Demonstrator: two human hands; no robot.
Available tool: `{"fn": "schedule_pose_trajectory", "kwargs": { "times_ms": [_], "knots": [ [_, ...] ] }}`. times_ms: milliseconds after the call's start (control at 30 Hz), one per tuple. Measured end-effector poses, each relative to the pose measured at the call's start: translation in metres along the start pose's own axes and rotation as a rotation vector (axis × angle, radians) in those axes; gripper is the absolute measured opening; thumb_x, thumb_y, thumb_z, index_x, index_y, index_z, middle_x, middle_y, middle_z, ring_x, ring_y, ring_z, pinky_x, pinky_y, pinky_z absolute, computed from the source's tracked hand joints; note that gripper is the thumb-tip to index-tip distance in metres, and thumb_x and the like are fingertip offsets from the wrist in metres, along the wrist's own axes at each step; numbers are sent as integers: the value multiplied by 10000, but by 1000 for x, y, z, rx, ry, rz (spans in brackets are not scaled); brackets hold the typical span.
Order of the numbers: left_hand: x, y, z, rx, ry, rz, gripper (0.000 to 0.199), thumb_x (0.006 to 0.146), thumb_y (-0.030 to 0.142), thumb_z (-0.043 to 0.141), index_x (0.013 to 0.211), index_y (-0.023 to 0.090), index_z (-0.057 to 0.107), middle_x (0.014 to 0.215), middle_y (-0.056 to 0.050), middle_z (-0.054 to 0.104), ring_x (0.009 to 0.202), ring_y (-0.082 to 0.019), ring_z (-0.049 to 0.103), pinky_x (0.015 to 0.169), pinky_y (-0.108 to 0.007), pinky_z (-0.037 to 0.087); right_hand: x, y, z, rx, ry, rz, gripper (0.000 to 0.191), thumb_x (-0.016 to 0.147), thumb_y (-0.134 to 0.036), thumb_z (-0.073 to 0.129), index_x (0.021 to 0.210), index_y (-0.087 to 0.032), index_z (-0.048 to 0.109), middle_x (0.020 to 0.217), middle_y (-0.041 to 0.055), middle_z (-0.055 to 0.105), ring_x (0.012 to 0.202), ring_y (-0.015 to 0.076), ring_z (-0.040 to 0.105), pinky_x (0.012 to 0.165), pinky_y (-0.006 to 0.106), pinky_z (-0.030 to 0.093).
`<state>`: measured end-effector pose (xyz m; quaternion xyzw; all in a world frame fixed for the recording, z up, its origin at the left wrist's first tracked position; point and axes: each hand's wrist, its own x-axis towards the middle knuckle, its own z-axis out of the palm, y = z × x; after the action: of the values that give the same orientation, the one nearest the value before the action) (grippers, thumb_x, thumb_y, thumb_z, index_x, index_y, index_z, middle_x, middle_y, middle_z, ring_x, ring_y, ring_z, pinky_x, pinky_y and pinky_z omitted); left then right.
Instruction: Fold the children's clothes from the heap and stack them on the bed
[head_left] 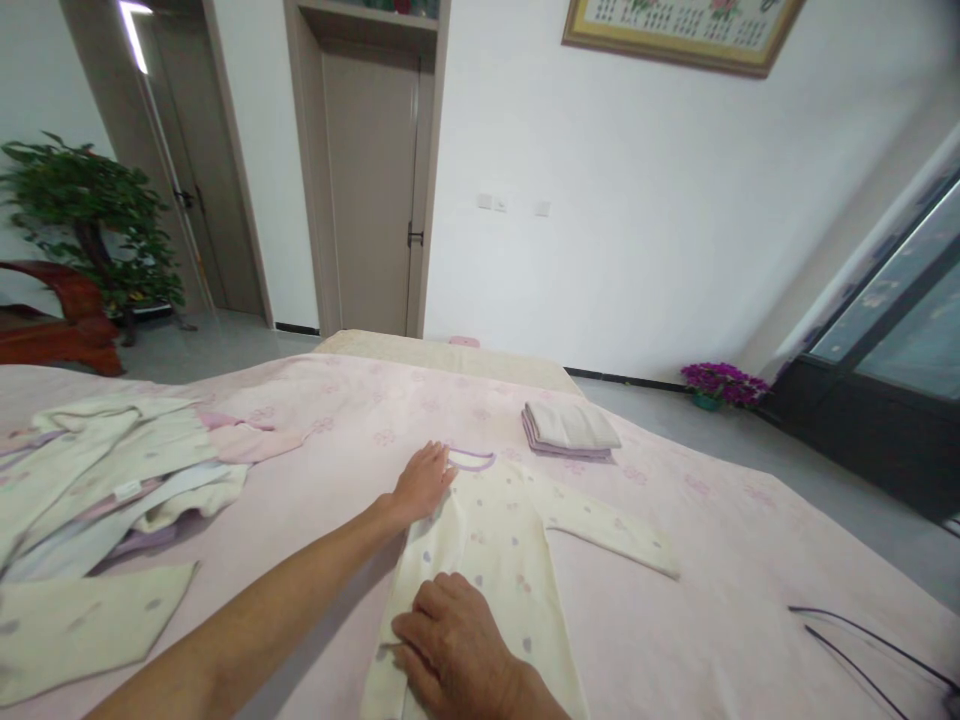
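Observation:
A cream long-sleeved top (pixel 499 560) with small printed motifs and a purple-edged neckline lies spread on the pink patterned sheet. My left hand (pixel 426 482) rests palm down on its left shoulder beside the neckline, fingers lying on the cloth. Lower down, my right hand (pixel 454 640) has its fingers curled on the fabric at the left side of the body, where a sleeve seems to lie folded along it; the fingertips are partly hidden. The other sleeve (pixel 615 532) stretches out to the right.
Loose clothes (pixel 127 480) are heaped at the left. A folded stack of cloth (pixel 570 428) sits beyond the top, to the right. Thin dark cords or straps (pixel 862 628) lie at the right edge. Behind stand doors, a leafy plant (pixel 90 210) and purple flowers (pixel 721 382).

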<state>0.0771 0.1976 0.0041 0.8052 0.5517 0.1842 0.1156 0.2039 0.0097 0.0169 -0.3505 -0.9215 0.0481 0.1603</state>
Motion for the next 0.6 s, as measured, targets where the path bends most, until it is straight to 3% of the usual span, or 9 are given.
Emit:
{"fn": "schedule_pose_trajectory", "kwargs": {
  "times_ms": [100,200,600],
  "knots": [
    [-4,4,17,45,-38,-26,695,940,494,375,1481,59,335,1582,-197,253,1476,-321,197,1181,-468,187,0,0,-1,-6,-6,-8,199,877,-340,565,750,-211,481,828,7,552,783,168,455,718,312,304],
    [-2,1,26,130,-55,-58,735,948,507,321,1506,32,265,1606,-206,141,1488,-332,131,1182,-496,150,-1,0,0,-13,-10,-23,190,874,-335,564,753,-213,482,810,4,545,776,168,451,709,316,300],
    [-3,-5,33,217,-24,-41,702,962,533,270,1527,118,266,1619,-157,142,1494,-299,132,1182,-479,130,0,2,5,-40,7,-67,146,833,-282,593,750,-206,501,797,11,555,747,165,459,666,306,303]
  ]
}}
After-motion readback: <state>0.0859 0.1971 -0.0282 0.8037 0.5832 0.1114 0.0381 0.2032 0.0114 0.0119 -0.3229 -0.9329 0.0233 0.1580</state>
